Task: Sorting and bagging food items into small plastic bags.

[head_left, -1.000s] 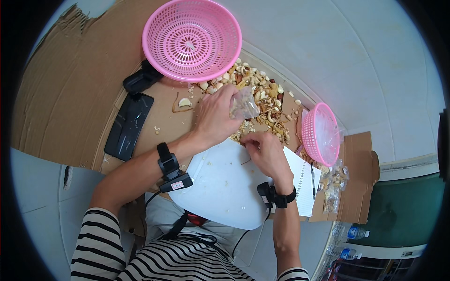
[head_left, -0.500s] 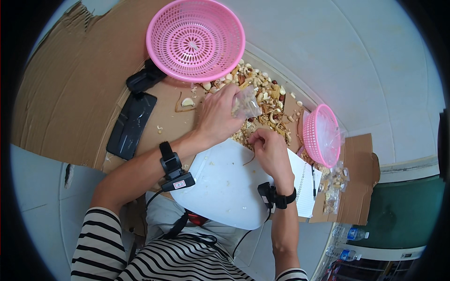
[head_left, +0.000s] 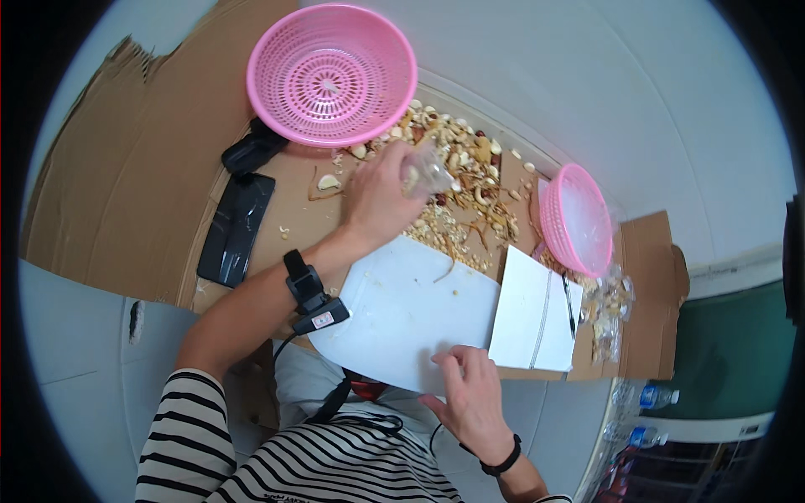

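Observation:
My left hand (head_left: 379, 199) is closed on a small clear plastic bag (head_left: 431, 172) with pale pieces inside, held above the loose dried ingredients (head_left: 478, 180). That pile mixes white slices, reddish-brown pieces, thin brown roots and small pale grains. My right hand (head_left: 471, 396) is over the near right edge of a white board (head_left: 407, 306), thumb and fingers apart and nothing between them. One thin brown strand (head_left: 450, 267) and a few crumbs lie on the board.
A big pink basket (head_left: 331, 75) stands far left, a smaller pink basket (head_left: 575, 220) at right. A black phone (head_left: 235, 233) lies left. Beside the board sit an open notebook (head_left: 530, 323) and a pen (head_left: 569, 306). Filled clear bags (head_left: 608, 314) and bottles (head_left: 658, 396) are farther right.
My right hand has drawn back from the grains toward me, down to the board's near edge, and its fingers have opened. My left hand still holds the bag, slightly farther left.

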Tool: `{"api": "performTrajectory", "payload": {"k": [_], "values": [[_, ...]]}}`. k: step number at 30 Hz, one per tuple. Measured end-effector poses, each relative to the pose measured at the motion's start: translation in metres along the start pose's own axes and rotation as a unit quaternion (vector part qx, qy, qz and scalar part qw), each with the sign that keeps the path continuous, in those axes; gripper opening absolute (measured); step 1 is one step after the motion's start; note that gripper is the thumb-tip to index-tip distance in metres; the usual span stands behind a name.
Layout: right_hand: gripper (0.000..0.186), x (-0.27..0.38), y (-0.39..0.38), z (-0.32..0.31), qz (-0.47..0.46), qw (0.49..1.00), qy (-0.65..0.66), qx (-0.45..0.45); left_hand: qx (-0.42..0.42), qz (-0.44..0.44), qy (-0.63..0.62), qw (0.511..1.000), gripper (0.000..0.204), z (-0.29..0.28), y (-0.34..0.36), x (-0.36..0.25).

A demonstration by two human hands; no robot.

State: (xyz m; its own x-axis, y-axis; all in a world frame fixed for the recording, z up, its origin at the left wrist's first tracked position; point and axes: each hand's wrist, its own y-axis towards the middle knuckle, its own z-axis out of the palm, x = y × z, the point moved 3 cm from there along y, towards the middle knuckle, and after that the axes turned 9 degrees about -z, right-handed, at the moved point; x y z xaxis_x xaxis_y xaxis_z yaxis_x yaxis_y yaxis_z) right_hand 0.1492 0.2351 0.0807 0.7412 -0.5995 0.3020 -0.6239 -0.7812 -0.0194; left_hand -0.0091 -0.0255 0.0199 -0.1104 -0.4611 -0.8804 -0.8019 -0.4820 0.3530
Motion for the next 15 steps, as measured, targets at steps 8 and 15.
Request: {"api": "performTrajectory", "payload": {"k": [8, 15], "values": [[0.031, -0.025, -0.026, 0.053, -0.125, 0.986, -0.057, -0.096, -0.013, 0.015, -0.105, 0.994, 0.03, -0.011, 0.008, 0.02], [0.021, -0.019, -0.051, 0.052, -0.184, 0.967, -0.057, -0.165, -0.008, 0.037, -0.093, 0.995, 0.019, -0.054, -0.048, -0.041]]}}
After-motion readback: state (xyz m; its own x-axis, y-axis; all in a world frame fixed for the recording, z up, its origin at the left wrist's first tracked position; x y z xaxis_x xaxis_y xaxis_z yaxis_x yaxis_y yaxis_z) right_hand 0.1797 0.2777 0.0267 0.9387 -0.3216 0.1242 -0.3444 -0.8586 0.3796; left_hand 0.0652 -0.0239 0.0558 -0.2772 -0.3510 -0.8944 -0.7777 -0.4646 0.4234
